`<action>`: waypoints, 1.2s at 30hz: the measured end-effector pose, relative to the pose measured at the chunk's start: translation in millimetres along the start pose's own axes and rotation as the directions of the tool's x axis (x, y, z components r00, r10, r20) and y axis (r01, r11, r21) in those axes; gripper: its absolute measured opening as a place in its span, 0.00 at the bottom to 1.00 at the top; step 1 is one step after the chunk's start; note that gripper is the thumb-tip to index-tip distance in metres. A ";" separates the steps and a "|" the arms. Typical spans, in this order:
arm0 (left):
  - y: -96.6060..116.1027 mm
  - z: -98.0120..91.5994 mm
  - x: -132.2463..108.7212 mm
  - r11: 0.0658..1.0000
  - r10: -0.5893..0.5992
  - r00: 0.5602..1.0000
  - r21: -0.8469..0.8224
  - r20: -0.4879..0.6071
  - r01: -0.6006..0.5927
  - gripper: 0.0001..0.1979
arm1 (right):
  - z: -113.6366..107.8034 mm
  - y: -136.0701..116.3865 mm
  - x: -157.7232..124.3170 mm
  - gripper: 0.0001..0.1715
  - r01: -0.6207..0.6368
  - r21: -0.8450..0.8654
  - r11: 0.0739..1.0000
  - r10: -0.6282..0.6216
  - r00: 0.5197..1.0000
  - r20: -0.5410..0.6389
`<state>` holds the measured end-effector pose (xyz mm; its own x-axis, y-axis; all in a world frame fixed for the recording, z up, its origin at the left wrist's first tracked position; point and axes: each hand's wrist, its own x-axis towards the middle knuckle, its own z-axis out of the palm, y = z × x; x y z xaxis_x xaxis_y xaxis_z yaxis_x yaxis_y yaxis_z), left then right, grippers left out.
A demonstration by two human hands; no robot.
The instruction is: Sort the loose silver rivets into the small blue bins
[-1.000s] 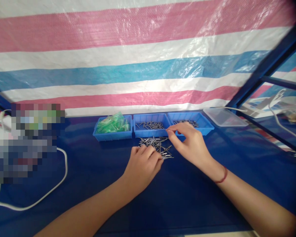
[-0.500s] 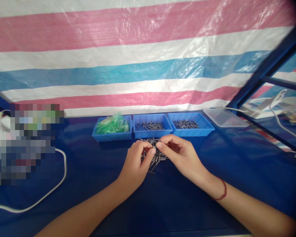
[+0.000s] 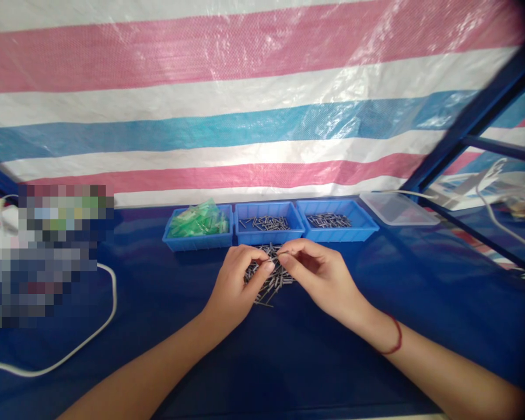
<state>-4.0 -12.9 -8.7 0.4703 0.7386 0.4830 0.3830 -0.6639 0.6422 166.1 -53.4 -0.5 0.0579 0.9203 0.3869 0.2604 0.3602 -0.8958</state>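
Note:
My left hand (image 3: 238,284) is closed in a pinch of thumb and forefinger, with a thin metal piece at the fingertips that looks like a blind rivet. Close beside it, my right hand (image 3: 321,271) pinches another thin rivet, its tips almost meeting the left ones. Below both hands lies a loose pile of grey metal rivets (image 3: 276,284) on the blue table, partly hidden by the fingers. Behind it stand a middle blue bin (image 3: 266,236) with scattered rivets and a right blue bin (image 3: 341,233) with more.
A left blue bin (image 3: 199,242) holds green plastic packets (image 3: 196,221). To the right of the bins lies a translucent lid (image 3: 398,210). A white cable (image 3: 109,318) loops over the left of the table (image 3: 166,303), near blurred-out items. A striped sheet (image 3: 245,134) hangs behind.
My left hand has shifted slightly left, so the fingertips are a little farther apart. Thin metal pieces now show at both pinches. My right hand has barely moved.

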 end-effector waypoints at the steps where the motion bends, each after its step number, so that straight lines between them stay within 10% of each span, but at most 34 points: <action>1: -0.4 -0.6 0.3 1.000 -0.003 1.000 -0.004 -0.011 0.003 0.02 | -0.4 0.3 0.4 0.07 0.004 -0.011 1.000 -0.004 1.000 0.012; 11: -0.5 -10.3 2.6 0.999 -0.026 0.999 0.029 -0.040 0.027 0.05 | -14.0 1.5 12.6 0.07 0.220 -0.310 0.925 -0.202 0.975 0.090; 16: 0.1 -23.0 8.6 0.978 0.069 0.978 0.180 0.197 -0.105 0.06 | -58.7 28.0 39.3 0.06 0.101 -0.688 0.718 -0.340 0.914 -0.222; 21: 6.0 -32.0 10.0 0.909 0.183 0.867 0.257 0.463 -0.329 0.08 | -82.9 57.5 52.0 0.11 0.031 -0.882 0.470 -0.384 0.907 -0.172; 27: 7.9 -30.8 4.1 0.866 0.139 0.778 0.306 0.612 -0.395 0.09 | -65.6 43.6 43.7 0.11 0.151 -0.843 0.516 -0.401 0.912 -0.082; 36: -0.9 -23.3 2.3 0.785 0.141 0.766 0.400 0.628 -0.472 0.08 | -34.2 7.2 23.5 0.08 0.367 -0.685 0.630 -0.384 0.913 0.136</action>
<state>-21.8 -7.8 5.7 0.9129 0.3988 0.0867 0.3970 -0.9170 0.0378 202.3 -34.4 9.6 -0.1783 0.7229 0.6676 0.8450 0.4601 -0.2725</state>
